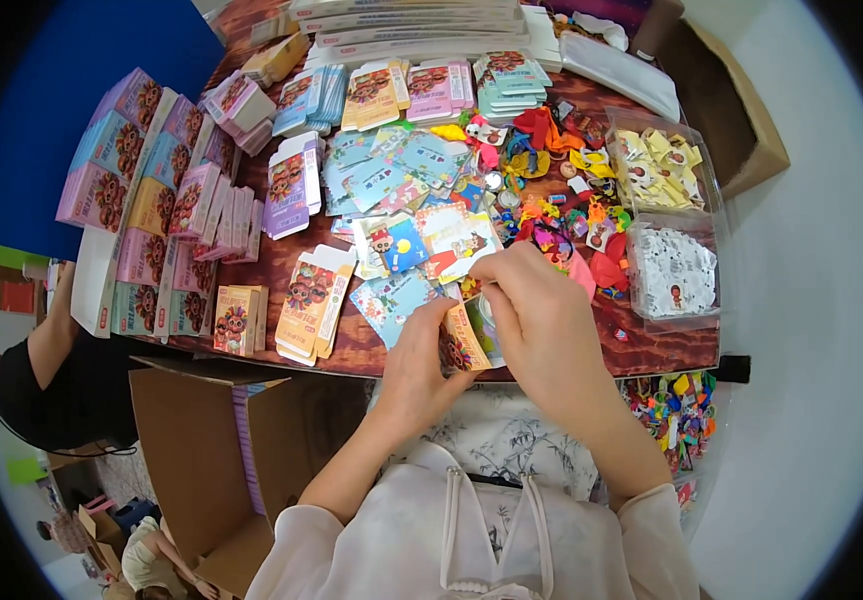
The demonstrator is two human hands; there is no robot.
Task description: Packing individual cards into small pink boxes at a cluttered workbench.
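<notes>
A small orange printed cardboard box [465, 342] is gripped by my left hand [413, 348] at the table's front edge, tilted, its open end turned to the right. My right hand [526, 305] is at that open end with its fingers closed together; what they hold, if anything, is hidden by the hand. Just beyond my hands lie loose picture cards [391, 300], among them a blue and yellow one [406, 245]. Flattened orange boxes [309, 305] lie to the left of my left hand. Small colourful toys [571, 215] are heaped beyond my right hand.
Filled boxes [141, 210] stand in stacked rows at the left. Folded cartons [431, 88] line the back. A clear tray [713, 215] at the right holds yellow and white packets. Below the table are an open brown carton [181, 450] and a bin of toys [676, 415].
</notes>
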